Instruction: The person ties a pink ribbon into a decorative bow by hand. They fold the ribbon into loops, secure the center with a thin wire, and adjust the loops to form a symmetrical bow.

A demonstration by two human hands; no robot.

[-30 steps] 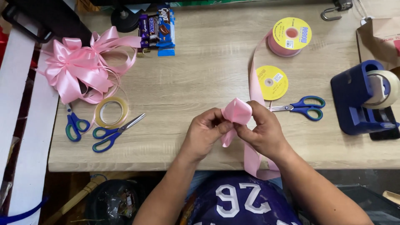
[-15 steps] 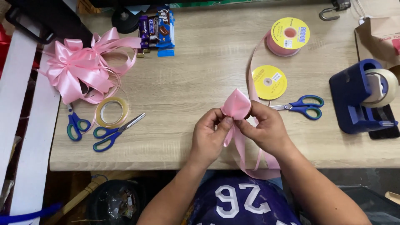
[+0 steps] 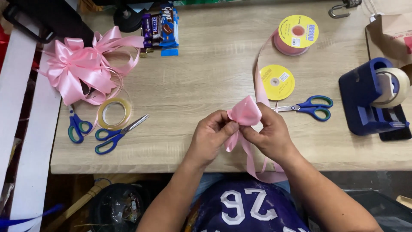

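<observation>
Your left hand (image 3: 213, 134) and right hand (image 3: 269, 136) both pinch a looped pink satin ribbon (image 3: 245, 112) above the wooden counter (image 3: 201, 81). Keep that pinch tight at the loop's base, so it holds shape.

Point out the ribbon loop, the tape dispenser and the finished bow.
ribbon loop (image 3: 245, 112): head view, middle of the pink fold.
tape dispenser (image 3: 359, 99): head view, blue body.
finished bow (image 3: 77, 74): head view, centre of the loops.
</observation>
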